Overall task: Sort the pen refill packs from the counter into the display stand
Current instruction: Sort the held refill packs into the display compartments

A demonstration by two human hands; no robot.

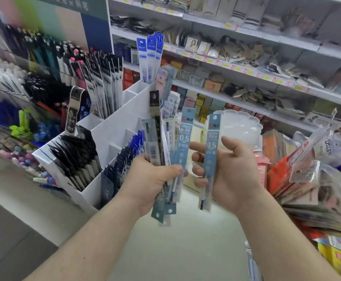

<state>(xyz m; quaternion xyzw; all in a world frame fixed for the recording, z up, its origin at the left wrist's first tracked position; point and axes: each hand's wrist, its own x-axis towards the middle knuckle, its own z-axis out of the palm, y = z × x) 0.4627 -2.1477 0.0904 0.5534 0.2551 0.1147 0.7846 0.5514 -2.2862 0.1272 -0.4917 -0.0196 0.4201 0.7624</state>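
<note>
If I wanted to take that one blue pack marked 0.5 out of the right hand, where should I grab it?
Probably pinch the blue flat plastic refill pack marked 0.5 by its top header, coming from above. It stands nearly upright, and that end sticks up free above the right hand, which pinches its middle. The bottom also hangs free, but is narrower. The left hand grips the fanned bundle of refill packs.

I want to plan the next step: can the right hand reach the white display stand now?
Probably yes: the right hand holds one refill pack, and nothing blocks its path to the display stand.
</note>
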